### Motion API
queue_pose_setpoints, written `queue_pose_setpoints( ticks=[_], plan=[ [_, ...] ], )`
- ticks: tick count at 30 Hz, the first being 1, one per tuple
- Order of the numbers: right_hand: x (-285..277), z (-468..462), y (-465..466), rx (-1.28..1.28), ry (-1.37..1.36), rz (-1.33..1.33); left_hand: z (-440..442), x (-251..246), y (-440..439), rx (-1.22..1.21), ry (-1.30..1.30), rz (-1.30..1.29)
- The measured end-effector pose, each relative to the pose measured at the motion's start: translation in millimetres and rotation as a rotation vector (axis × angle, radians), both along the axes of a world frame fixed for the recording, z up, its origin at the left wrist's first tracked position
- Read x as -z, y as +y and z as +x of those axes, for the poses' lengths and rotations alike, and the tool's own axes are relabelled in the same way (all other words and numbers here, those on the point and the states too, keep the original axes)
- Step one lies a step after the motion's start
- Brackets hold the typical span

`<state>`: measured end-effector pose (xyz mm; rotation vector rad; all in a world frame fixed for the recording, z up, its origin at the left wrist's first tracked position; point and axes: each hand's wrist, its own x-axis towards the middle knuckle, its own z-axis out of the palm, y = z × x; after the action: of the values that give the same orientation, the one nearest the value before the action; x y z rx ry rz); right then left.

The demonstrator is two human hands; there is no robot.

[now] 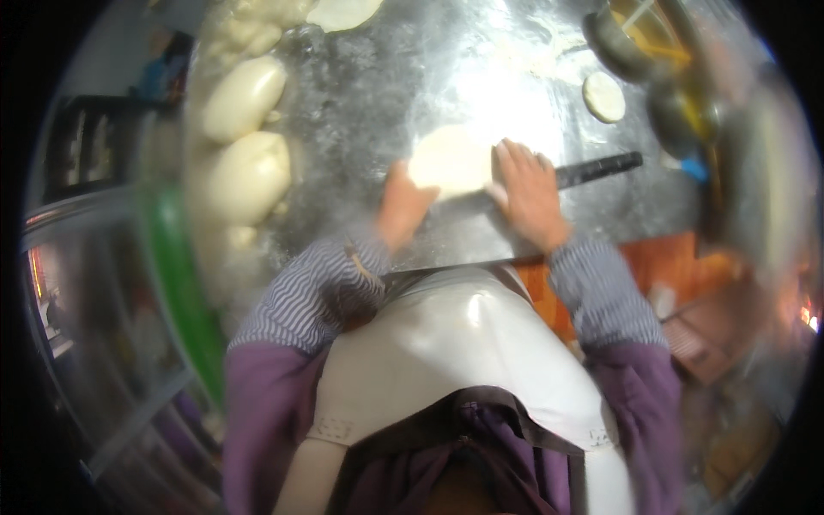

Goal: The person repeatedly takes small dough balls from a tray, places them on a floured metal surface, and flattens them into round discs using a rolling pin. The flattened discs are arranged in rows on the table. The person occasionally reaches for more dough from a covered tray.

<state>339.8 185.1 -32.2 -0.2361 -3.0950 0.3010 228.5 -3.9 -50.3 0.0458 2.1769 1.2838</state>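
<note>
A flat round of pale dough [450, 161] lies before me at the near side of the metal worktop, washed out by glare. My left hand [405, 206] has its left edge between thumb and fingers, though blur hides the fingertips. At the dough's right edge, my right hand [528, 193] is palm down with fingers stretched forward; whether it grips the dough is unclear. A dark rolling pin [599, 170] passes beneath that hand, its far end sticking out to the right. Beyond it sits a smaller dough disc [604, 97].
Large smooth dough lumps [250, 177] line the worktop's left side. Another flat dough piece [344, 13] is at the far edge. Metal bowls [618, 48] with yellow contents stand at the right, near a blue object [694, 168]. A green rim [177, 270] curves along the left.
</note>
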Motion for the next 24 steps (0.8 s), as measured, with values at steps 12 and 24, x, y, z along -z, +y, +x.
queue_pose_setpoints(
  ticks=[12,24],
  plan=[
    [-15.4,62.1,-23.6,0.001,-0.108,-0.039,-64.6,5.9,22.7,0.114,0.188,0.086],
    [3.5,-97.7,7.4,0.022,0.151,0.059,-61.4,-15.4,24.6,0.171,0.235,0.092]
  ],
)
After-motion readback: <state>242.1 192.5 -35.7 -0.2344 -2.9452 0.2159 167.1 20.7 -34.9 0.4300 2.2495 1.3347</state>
